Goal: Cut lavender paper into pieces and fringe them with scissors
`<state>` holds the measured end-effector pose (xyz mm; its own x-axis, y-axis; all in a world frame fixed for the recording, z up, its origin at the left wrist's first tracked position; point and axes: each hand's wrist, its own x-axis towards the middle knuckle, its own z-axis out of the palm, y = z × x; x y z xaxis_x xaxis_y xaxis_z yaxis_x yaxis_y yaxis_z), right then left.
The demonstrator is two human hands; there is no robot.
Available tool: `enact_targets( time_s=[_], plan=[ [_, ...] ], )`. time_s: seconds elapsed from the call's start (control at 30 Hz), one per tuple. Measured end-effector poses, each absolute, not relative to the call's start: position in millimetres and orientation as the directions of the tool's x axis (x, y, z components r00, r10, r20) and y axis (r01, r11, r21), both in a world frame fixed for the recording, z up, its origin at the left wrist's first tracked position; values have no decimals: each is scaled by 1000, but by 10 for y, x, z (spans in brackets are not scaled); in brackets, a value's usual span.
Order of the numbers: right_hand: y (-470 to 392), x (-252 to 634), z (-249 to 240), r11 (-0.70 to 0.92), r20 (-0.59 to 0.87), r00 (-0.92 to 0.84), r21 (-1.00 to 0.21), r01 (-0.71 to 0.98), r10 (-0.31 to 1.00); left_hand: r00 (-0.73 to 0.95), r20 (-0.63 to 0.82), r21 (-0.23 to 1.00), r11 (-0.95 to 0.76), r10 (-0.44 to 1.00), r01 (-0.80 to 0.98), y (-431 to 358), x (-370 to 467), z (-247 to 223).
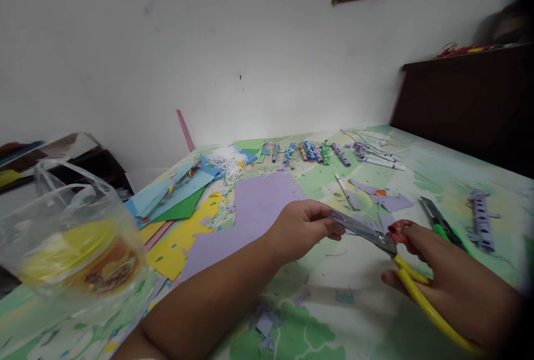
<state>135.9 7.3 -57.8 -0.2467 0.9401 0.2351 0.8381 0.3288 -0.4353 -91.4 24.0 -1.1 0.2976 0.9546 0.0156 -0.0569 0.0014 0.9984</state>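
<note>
My right hand (444, 279) is closed on a pair of scissors (367, 233) with yellow handles, whose blades point left. A small red thing (399, 231) shows at its fingertips, and its kind is unclear. My left hand (302, 229) pinches at the tips of the blades; whether a scrap of paper is also between those fingers is hidden. Under and beyond my left hand lie sheets of purple paper (262, 198). Cut purple scraps (392, 201) are just past the blades.
A second pair of scissors (438, 218) and a holed purple paper roll (481, 221) lie at the right. Several decorated rolls (308, 151) and markers (384, 164) line the back. White string (227, 161), coloured sheets (183, 182) and a bagged tub (83, 260) stand left.
</note>
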Motion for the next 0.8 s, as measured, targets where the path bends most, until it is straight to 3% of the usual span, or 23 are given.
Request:
enact_targets(
  time_s=[0.3, 0.8],
  plan=[
    [88, 1392, -645, 346, 252, -259, -415, 842, 932, 218, 55, 978, -8, 974, -208, 272, -916, -49],
    [83, 1363, -543, 257, 168, -203, -432, 865, 965, 154, 23, 966, 18, 988, -256, 319, -914, -110]
  ],
)
